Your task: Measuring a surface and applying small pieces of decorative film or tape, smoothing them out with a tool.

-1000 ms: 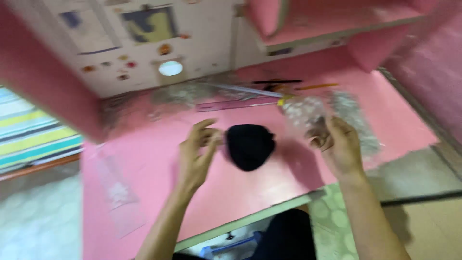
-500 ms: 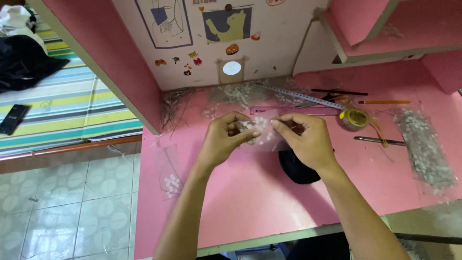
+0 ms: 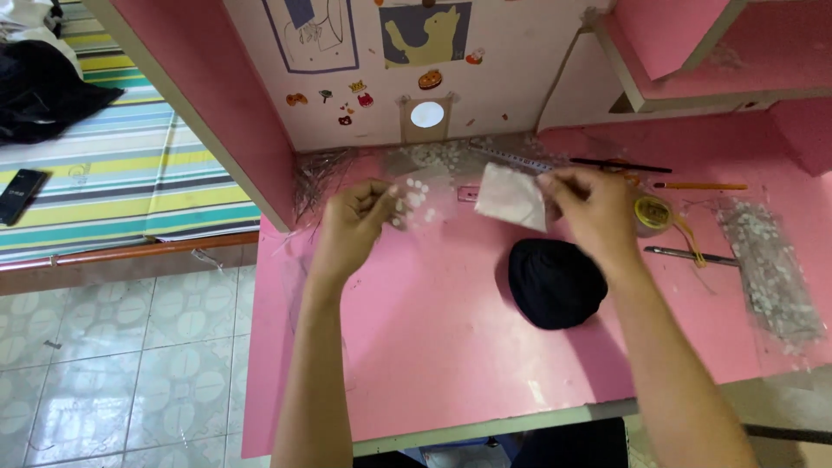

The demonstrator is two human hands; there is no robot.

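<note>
My left hand [image 3: 354, 224] grips a clear plastic sheet dotted with small white round pieces [image 3: 419, 199], held above the pink desk [image 3: 433, 347]. My right hand [image 3: 591, 208] pinches a folded white paper-like packet [image 3: 511, 198] a little to the right of that sheet. The two hands are apart, over the desk's back half. A black round pouch [image 3: 555, 282] lies on the desk just below my right wrist.
A yellow tape roll [image 3: 650, 212], an orange pencil [image 3: 700, 185], a black pen [image 3: 620, 165], a metal tool [image 3: 689, 254] and a metal ruler [image 3: 511, 158] lie at the back right. A clear bag of white pieces [image 3: 767, 269] sits far right. A striped mattress with a phone [image 3: 19, 194] is left.
My hands have pulled apart: the left took the dotted clear sheet leftward, the right drew out the white packet. One second ago the hands lay either side of the black pouch.
</note>
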